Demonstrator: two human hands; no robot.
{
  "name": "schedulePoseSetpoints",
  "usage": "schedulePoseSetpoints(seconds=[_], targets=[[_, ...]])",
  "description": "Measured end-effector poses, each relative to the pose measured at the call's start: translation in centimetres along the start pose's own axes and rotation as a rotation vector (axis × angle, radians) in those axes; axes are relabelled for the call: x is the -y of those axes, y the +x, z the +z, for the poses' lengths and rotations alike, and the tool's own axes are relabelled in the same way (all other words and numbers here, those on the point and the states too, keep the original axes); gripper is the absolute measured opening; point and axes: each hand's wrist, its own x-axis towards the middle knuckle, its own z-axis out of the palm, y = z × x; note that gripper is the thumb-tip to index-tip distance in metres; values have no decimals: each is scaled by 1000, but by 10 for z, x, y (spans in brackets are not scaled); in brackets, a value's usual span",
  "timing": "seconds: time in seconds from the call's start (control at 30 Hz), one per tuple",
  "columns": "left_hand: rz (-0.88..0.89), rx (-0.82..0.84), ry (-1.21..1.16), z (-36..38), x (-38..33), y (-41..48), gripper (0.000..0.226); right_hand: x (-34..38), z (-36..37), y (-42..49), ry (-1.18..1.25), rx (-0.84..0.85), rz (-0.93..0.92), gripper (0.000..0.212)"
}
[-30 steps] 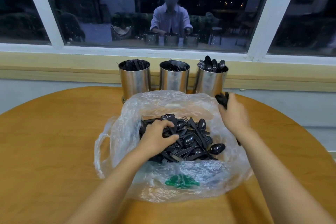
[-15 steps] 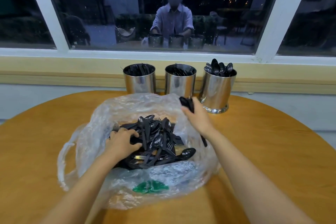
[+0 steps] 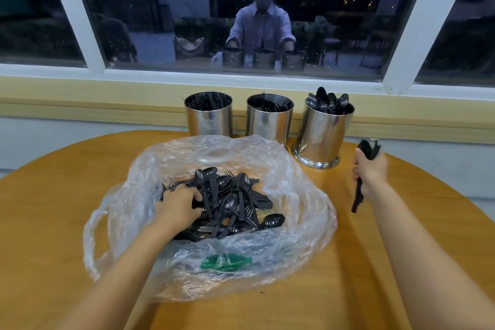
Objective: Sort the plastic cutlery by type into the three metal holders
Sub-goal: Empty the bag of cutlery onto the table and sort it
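right hand (image 3: 371, 171) has swung clear of the bag (image 3: 294, 195), clamped on a cutlery bundle (image 3: 369, 149), spoon holder (image 3: 321, 136) just ahead-left so a drop looks near, left hand (image 3: 178, 203) still clutching the pile (image 3: 235, 203).

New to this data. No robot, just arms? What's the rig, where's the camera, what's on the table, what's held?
No machine: a person works bare-handed, and every picture comes from one wide-angle camera on their head, looking down at the hands. On the wooden table lies an open clear plastic bag with a pile of black cutlery. Behind it stand three metal holders: left holder, middle holder and right holder, which shows spoon bowls. The left hand grips pieces in the pile. The right hand grips a small cutlery bundle near the right holder. The figure in the window is the wearer's reflection.
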Motion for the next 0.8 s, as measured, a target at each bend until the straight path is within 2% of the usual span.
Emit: schedulePoseSetpoints(seconds=[0.1, 0.17, 0.27, 0.4, 0.47, 0.53, 0.57, 0.6, 0.63, 0.7, 0.73, 0.8], targets=[[-22, 9, 27, -4, -12, -2, 17, -10, 2, -9, -611, 137, -212, 37], [-25, -2, 57, -5, -20, -4, 17, -26, 5, -17, -775, 262, -213, 45], [-9, -12, 67, -7, -30, -8, 16, -46, 12, -20, -887, 357, -174, 56], [45, -81, -7, -12, -26, -12, 15, -35, 21, -17, -1025, 397, -205, 66], [91, -128, -96, -19, -20, -8, 19, -17, 28, -27, -1028, 339, -320, 62], [137, -106, -139, -28, -17, -4, 38, 4, 44, -51, -896, 324, -563, 55], [143, -67, -137, -30, -17, -3, 51, 14, 55, -71, -819, 415, -669, 53], [127, -28, -120, -32, -17, -1, 65, 23, 66, -92, -755, 577, -716, 53], [84, 19, -86, -31, -16, 2, 83, 28, 78, -114, -730, 784, -702, 57], [-18, 141, 27, -28, -14, 5, 116, 26, 101, -145, -842, 1140, -587, 81], [-45, 208, 88, -26, -12, 5, 125, 21, 111, -152, -964, 1212, -545, 96], [-45, 325, 180, -23, -7, 6, 132, 9, 125, -159, -1185, 1215, -501, 118]])
